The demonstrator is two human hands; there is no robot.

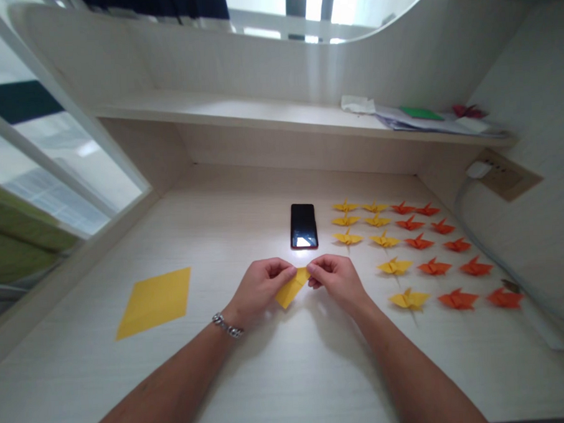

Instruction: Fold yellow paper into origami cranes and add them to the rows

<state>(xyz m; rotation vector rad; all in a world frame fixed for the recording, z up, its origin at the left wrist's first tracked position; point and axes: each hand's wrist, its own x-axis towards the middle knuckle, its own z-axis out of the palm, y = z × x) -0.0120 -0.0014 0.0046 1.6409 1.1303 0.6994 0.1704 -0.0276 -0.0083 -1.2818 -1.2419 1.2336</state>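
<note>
A small folded piece of yellow origami paper (292,289) is held between both hands, just above the middle of the desk. My left hand (264,284) pinches its upper left side between thumb and fingers; a silver chain bracelet (228,325) circles that wrist. At the paper's upper right corner, the thumb and forefinger of my right hand (336,279) are closed on the edge. Crease lines show on the face of the folded paper. To the left lies a flat yellow paper sheet (155,302), apart from both hands.
A black phone (304,225) lies beyond my hands. Rows of yellow paper cranes (395,266) and orange paper cranes (434,266) stand at the right. A grey cable (486,246) runs along the right wall from a plug (479,168). Papers (427,119) rest on the shelf (259,116) behind.
</note>
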